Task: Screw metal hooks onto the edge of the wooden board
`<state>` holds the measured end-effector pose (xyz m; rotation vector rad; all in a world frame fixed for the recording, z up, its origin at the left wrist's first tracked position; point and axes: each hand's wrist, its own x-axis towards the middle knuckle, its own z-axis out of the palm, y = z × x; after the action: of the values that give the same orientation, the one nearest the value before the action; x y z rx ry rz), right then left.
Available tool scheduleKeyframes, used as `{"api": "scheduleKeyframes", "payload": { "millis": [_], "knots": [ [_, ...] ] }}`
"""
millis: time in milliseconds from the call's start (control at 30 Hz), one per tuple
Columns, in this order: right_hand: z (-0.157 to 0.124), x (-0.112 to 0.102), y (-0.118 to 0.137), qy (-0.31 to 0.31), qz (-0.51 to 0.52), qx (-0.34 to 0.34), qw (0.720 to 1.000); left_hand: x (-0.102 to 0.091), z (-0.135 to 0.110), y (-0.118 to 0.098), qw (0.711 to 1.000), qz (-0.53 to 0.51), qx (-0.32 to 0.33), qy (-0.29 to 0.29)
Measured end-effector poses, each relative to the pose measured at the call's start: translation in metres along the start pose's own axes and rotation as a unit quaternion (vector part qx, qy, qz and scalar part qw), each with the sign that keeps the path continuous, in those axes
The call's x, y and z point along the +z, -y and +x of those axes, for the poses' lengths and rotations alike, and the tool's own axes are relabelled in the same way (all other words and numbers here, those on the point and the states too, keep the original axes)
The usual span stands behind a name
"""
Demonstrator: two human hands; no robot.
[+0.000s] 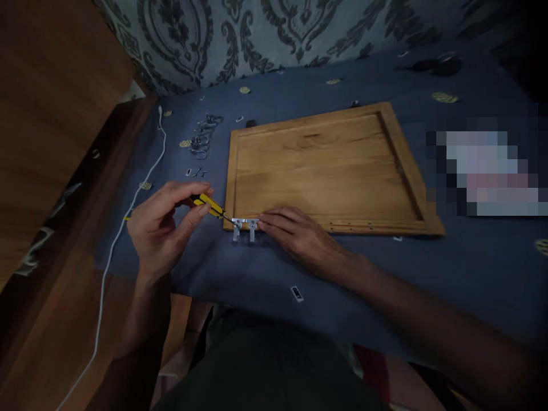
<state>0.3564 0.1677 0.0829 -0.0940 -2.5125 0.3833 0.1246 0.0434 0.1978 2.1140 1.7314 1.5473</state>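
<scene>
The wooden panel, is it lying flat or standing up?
Lying flat. The wooden panel rests on the blue cloth with its broad face up, and the right hand lies at its near edge.

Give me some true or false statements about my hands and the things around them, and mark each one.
1. The left hand holds a yellow and black screwdriver. True.
2. The screwdriver's tip is at the metal bracket. True.
3. The metal bracket sits at the far edge of the wooden panel. False: it is at the near edge, by the left corner.
4. The right hand grips a hammer. False: it holds no tool and lies at the panel's near edge, beside the bracket.
5. The wooden panel lies on a blue cloth. True.
6. The white cable runs right of the panel. False: it runs to the left.
</scene>
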Motion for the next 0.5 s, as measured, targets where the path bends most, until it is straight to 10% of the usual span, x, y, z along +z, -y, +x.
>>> {"api": "scheduleKeyframes", "payload": {
  "millis": [500],
  "knots": [
    [-0.0009,0.0002,-0.0015,-0.006,-0.003,-0.002,1.000,0.0033,0.0015,0.0002,0.999,-0.018,0.042,-0.018]
  ]
}}
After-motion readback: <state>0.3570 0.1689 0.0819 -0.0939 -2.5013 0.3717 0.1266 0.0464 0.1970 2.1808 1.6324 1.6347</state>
